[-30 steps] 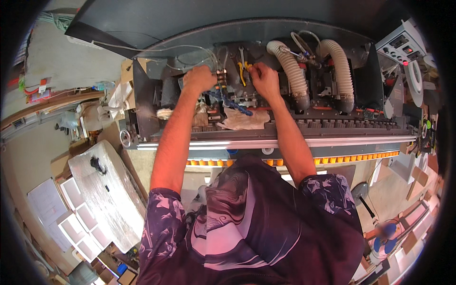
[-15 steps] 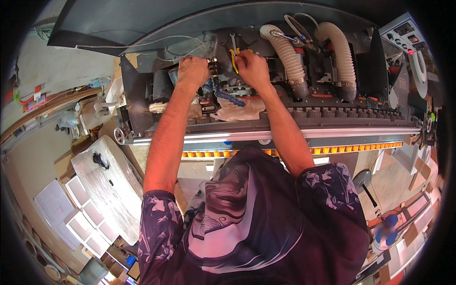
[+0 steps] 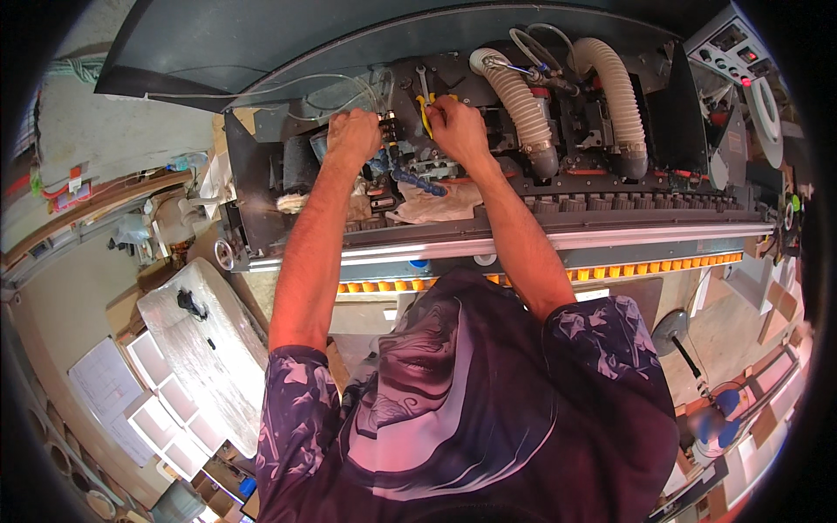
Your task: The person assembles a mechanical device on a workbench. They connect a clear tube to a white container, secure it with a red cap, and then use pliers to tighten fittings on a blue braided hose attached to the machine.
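Both my arms reach into the open dark machine. My left hand (image 3: 353, 137) is closed, its fingers curled down beside black fittings (image 3: 390, 131); whatever they grip is hidden. To its right, my right hand (image 3: 459, 129) is closed too, fingertips bent under and out of sight. It is right against yellow-handled pliers (image 3: 425, 115), but I cannot tell whether it touches them. Behind the pliers lies a metal wrench (image 3: 424, 80). A blue segmented hose (image 3: 420, 181) runs between my forearms, over a pale cloth (image 3: 433, 204).
Two ribbed pale hoses (image 3: 520, 100) (image 3: 615, 100) arch down at the right. Thin clear tubing (image 3: 305, 80) loops behind my left hand. A silver rail (image 3: 610, 235) and a row of yellow blocks (image 3: 645, 268) run along the front. A control panel (image 3: 737, 52) stands far right; another person (image 3: 717, 425) is at lower right.
The view has shifted slightly. My right hand sits a little further left and lower, closer to the pliers. My left hand keeps nearly the same place by the fittings.
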`<action>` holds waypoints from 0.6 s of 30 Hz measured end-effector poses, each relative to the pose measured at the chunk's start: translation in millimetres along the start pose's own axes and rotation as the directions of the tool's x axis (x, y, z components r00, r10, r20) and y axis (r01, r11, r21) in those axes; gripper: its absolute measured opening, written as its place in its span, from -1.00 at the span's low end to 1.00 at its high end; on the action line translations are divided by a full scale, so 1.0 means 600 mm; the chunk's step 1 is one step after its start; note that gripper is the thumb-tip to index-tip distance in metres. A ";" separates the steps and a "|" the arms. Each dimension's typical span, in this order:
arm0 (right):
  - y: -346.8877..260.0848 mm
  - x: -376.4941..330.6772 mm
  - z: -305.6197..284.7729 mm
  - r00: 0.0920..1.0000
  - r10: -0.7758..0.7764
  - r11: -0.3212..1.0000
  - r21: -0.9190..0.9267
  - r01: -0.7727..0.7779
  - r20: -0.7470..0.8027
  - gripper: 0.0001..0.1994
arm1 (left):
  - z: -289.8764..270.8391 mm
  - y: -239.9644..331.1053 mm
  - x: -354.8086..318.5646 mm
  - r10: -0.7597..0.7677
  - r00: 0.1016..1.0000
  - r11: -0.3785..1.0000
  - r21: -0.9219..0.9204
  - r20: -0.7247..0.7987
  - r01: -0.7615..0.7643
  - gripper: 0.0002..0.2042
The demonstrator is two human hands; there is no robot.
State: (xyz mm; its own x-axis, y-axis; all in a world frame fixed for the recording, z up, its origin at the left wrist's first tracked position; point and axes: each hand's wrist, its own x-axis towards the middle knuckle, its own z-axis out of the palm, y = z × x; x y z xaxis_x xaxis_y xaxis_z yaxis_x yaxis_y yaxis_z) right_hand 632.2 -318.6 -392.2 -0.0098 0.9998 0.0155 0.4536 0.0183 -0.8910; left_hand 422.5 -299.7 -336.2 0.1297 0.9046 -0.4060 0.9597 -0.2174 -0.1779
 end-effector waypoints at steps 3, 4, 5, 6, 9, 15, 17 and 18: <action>0.005 0.000 0.004 1.000 -0.016 1.000 0.014 0.017 -0.021 -0.83 | -0.009 0.004 -0.001 -0.009 1.000 1.000 -0.008 0.025 0.010 -0.70; 0.007 0.000 0.004 0.999 -0.019 1.000 0.007 0.019 -0.026 -0.83 | -0.012 0.006 -0.001 -0.011 0.999 1.000 -0.014 0.030 0.012 -0.68; 0.006 0.000 0.005 0.999 -0.024 1.000 0.004 0.024 -0.029 -0.83 | -0.014 0.005 -0.003 -0.018 0.999 1.000 -0.019 0.034 0.019 -0.67; 0.005 0.000 0.005 0.999 -0.014 1.000 0.004 0.014 -0.031 -0.83 | -0.012 0.002 -0.003 -0.014 1.000 0.999 -0.042 0.019 0.015 -0.66; 0.006 0.002 0.005 1.000 0.002 1.000 0.006 -0.002 -0.031 -0.84 | -0.008 -0.006 0.001 -0.020 1.000 0.995 -0.100 -0.008 0.019 -0.63; 0.008 0.000 0.006 1.000 0.022 1.000 -0.022 -0.022 -0.005 -0.82 | -0.014 0.001 -0.004 -0.091 0.996 0.975 -0.200 0.020 0.093 -0.59; 0.014 -0.002 0.009 0.999 0.045 0.996 -0.080 -0.047 -0.026 -0.80 | -0.013 -0.002 -0.002 -0.086 0.995 0.977 -0.194 0.042 0.092 -0.57; 0.017 -0.003 0.010 0.998 0.035 0.995 -0.090 -0.039 -0.047 -0.81 | -0.010 -0.003 -0.004 -0.083 0.996 0.975 -0.202 0.040 0.089 -0.57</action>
State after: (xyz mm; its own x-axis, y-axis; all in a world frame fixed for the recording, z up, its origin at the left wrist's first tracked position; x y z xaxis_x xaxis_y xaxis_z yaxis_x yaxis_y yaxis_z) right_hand 631.8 -320.5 -404.0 0.0480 0.9988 0.0053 0.5323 -0.0211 -0.8463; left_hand 421.7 -299.2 -329.7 0.0395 0.9041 -0.4255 0.9980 -0.0570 -0.0285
